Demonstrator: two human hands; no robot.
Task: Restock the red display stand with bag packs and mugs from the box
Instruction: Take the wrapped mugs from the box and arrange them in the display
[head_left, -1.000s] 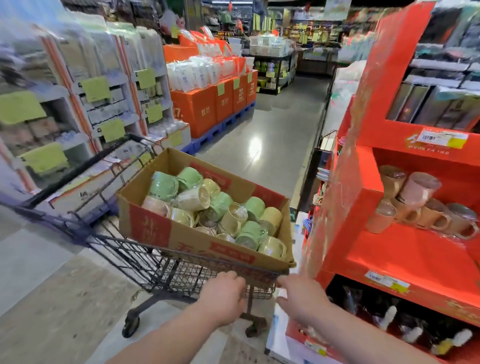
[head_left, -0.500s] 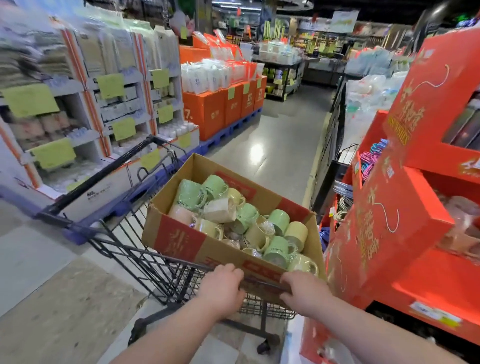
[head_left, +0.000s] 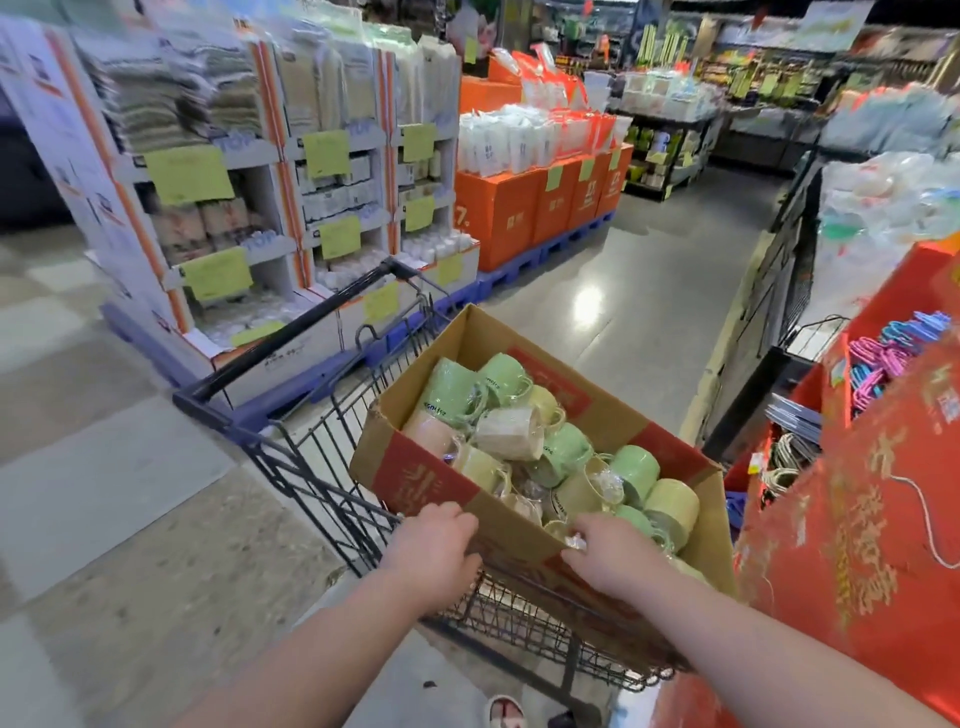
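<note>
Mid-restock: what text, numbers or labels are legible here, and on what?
"7." on the orange boxes; earlier digit unclear.
"TOP", faint, on the white shelf stand.
Print on mugs, box, red display stand, green tags: too blurred to read.
</note>
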